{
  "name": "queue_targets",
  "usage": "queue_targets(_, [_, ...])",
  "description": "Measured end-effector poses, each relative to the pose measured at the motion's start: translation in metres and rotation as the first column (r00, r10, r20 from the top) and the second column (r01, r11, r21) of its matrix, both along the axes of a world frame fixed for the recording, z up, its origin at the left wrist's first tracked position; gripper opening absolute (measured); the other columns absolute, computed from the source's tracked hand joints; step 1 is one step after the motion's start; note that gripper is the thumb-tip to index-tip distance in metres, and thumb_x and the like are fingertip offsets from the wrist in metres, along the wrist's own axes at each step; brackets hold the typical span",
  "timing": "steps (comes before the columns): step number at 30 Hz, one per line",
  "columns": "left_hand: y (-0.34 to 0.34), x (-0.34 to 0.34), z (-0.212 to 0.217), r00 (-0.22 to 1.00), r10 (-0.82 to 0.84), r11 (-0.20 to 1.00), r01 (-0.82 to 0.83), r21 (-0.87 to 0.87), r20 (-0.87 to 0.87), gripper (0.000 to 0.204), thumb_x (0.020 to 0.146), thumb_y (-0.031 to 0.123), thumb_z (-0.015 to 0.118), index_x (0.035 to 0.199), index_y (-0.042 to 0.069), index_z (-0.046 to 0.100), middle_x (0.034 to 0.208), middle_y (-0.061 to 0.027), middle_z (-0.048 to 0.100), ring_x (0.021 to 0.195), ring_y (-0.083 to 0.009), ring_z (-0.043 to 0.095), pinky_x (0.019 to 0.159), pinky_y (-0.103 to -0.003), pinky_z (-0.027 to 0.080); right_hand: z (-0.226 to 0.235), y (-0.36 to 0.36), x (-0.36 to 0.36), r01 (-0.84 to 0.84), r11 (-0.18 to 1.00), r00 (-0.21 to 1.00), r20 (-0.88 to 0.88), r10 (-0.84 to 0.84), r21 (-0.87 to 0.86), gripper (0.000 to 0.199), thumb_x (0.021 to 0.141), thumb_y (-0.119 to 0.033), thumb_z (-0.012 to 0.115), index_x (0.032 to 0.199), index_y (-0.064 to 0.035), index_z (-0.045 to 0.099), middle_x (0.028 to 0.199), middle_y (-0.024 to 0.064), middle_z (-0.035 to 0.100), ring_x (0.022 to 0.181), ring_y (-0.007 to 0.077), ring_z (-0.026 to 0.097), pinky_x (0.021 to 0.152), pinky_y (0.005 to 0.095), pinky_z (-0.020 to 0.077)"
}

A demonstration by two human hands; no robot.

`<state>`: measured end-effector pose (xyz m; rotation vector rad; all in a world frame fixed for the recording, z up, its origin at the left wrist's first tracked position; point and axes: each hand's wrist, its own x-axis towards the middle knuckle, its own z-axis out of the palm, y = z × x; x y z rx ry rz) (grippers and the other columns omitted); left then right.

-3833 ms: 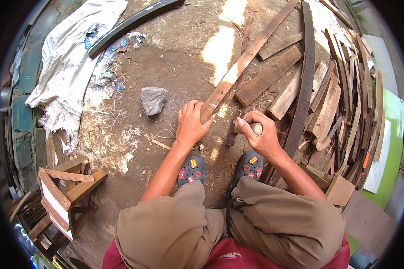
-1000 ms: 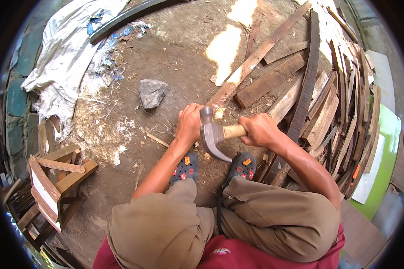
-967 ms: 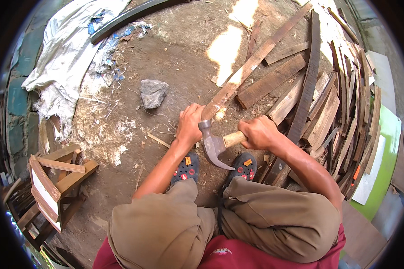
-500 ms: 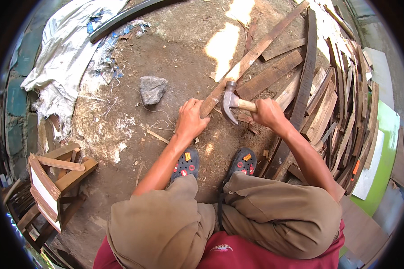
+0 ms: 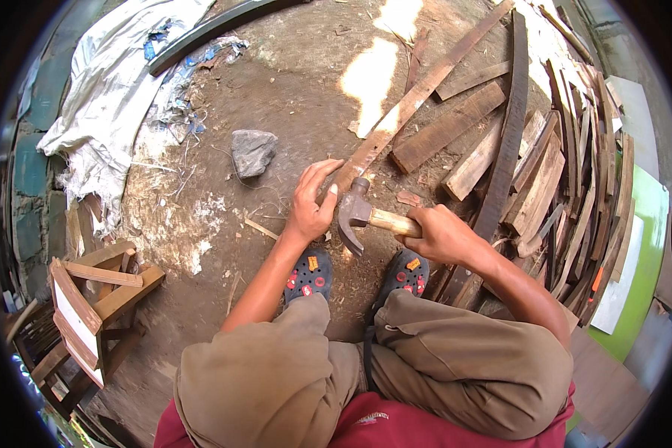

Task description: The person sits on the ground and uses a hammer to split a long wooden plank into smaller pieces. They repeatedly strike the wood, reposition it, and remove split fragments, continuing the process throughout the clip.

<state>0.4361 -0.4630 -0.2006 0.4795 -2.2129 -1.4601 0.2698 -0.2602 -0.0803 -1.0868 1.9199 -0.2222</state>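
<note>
Down on the dirt floor, the left hand (image 5: 311, 205) lies open, pinning the long plank's (image 5: 411, 101) near end steady, while the right hand (image 5: 442, 234) grips a claw hammer (image 5: 358, 216), head poised right over that end.

Khaki trousers, red shirt, black clogs w/ orange and red charms.

The right hand (image 5: 442, 235) grips a claw hammer (image 5: 366, 216) by its wooden handle, head resting on the near end of a long wooden slat (image 5: 418, 93). The left hand (image 5: 312, 205) presses flat beside it. A grey stone (image 5: 252, 151) lies nearby on the dirt.
</note>
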Motion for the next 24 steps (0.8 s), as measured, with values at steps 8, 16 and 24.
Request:
queue_targets(8, [0.033, -0.006, 0.020, 0.988, 0.001, 0.911, 0.064, 0.407, -0.157, 0.082, 0.098, 0.063, 0.055, 0.146, -0.003, 0.045, 0.133, -0.0186, 0.059, 0.130, -0.0261, 0.053, 0.111, -0.039, 0.040, 0.040, -0.018, 0.005, 0.268, 0.877, 0.422, 0.770, -0.479, 0.399, 0.046, 0.104, -0.042, 0.058, 0.100, 0.0027, 0.062, 0.072, 0.0042, 0.061, 0.059, 0.0178, 0.063, 0.056, 0.0365, 0.0538])
queue_targets(16, [0.021, -0.022, 0.044, 0.923, -0.149, 0.473, -0.249, 0.845, 0.356, 0.056, 0.107, 0.055, 0.041, 0.104, 0.003, 0.061, 0.076, -0.0020, 0.060, 0.056, -0.0112, 0.054, 0.048, -0.030, 0.046, 0.019, -0.027, 0.015, 0.274, 0.460, 0.962, 0.237, -0.137, -0.845, 0.066, 0.097, -0.040, 0.068, 0.142, 0.0010, 0.044, 0.115, 0.0164, 0.064, 0.107, 0.0267, 0.065, 0.097, 0.0405, 0.0505])
queue_targets(24, [0.020, -0.030, 0.078, 0.867, -0.384, 0.460, -0.118, 0.880, 0.317, 0.074, 0.106, 0.059, 0.042, 0.144, -0.004, 0.046, 0.108, -0.0160, 0.069, 0.072, -0.0185, 0.067, 0.055, -0.030, 0.057, -0.038, -0.100, -0.030, 0.981, 0.180, 0.136, 0.929, -0.343, -0.077, 0.032, 0.101, -0.029, 0.067, 0.084, -0.0085, 0.050, 0.062, -0.0012, 0.048, 0.053, 0.0104, 0.049, 0.049, 0.0291, 0.0423])
